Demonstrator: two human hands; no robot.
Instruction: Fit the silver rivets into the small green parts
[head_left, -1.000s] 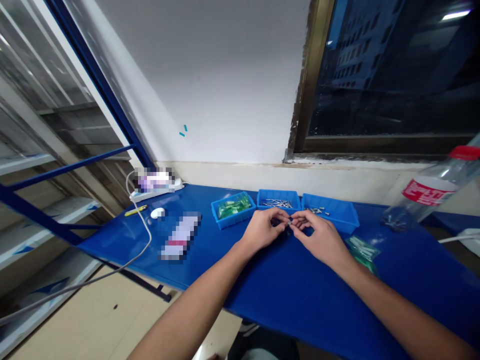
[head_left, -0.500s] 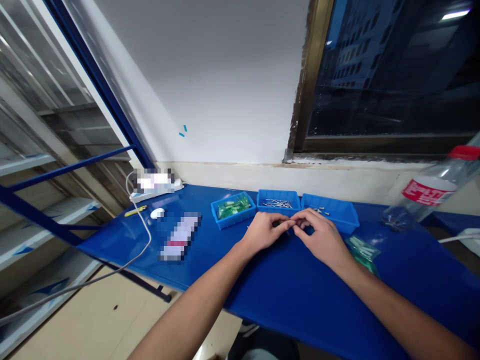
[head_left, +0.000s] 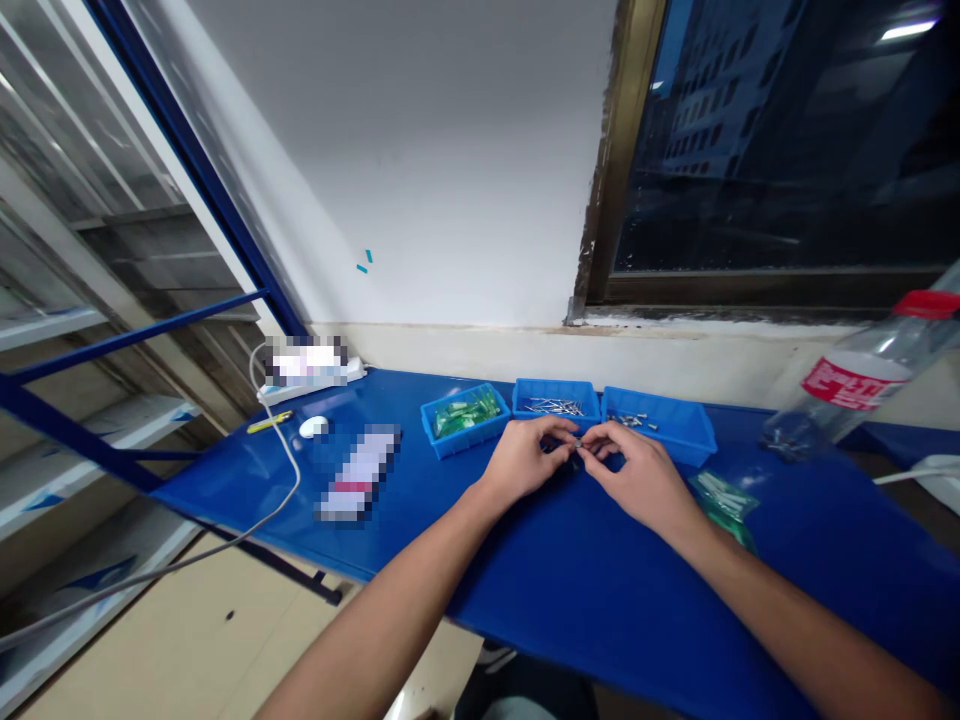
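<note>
Above the blue table my left hand (head_left: 523,462) and my right hand (head_left: 636,470) meet fingertip to fingertip. Both are closed in a pinch around a tiny metallic piece (head_left: 577,443), too small to name. Just behind the hands stands a blue tray (head_left: 555,387) of long thin metal pins or screws (head_left: 551,407). To its right a second blue tray (head_left: 682,425) has a few short screw-like pieces (head_left: 634,420). A third blue tray (head_left: 472,438), left of my left hand, is filled with green-and-clear plastic packets (head_left: 465,412).
Beside my right forearm lies a clear and green packet (head_left: 724,497). A plastic bottle (head_left: 847,385) with a red cap leans at the right. On the left are a cable (head_left: 289,450), a yellow cutter (head_left: 270,422), a white round object (head_left: 314,427) and a blurred-out flat item (head_left: 360,475).
My fingertips have drawn slightly apart and the right hand has shifted a little left, so the small metallic piece between them now shows. The trays and packets stay in place.
</note>
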